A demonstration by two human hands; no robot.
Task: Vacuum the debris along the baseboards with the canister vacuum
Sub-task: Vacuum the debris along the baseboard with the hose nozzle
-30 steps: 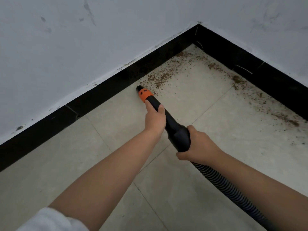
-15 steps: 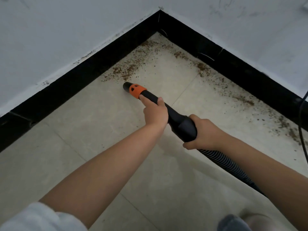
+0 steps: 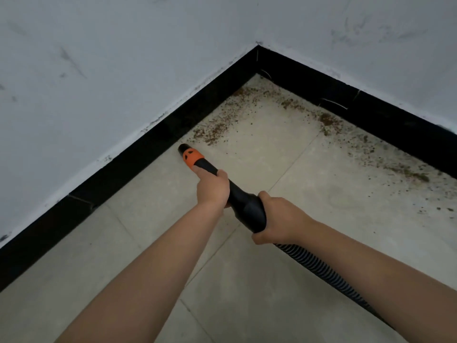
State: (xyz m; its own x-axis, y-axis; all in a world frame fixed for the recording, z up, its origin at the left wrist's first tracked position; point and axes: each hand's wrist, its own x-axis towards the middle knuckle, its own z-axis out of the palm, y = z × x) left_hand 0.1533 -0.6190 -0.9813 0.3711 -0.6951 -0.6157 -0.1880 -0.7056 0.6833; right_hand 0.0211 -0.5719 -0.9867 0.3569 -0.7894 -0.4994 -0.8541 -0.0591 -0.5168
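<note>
Debris [image 3: 212,131] lay strewn along the black baseboard [image 3: 138,154] into the corner, just ahead and to the right of the vacuum nozzle [image 3: 189,154], whose long axis ran from the fingers toward the wall. The left hand [image 3: 213,188], the nearer one, clenched around the black wand [image 3: 243,204] behind the orange collar; the right hand [image 3: 277,216] gripped its rear, above the ribbed hose [image 3: 319,268]. No brand or lettering was legible.

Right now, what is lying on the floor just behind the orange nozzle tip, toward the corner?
Brown debris lies along the black baseboard beyond the nozzle. The floor directly under the nozzle is covered.
</note>
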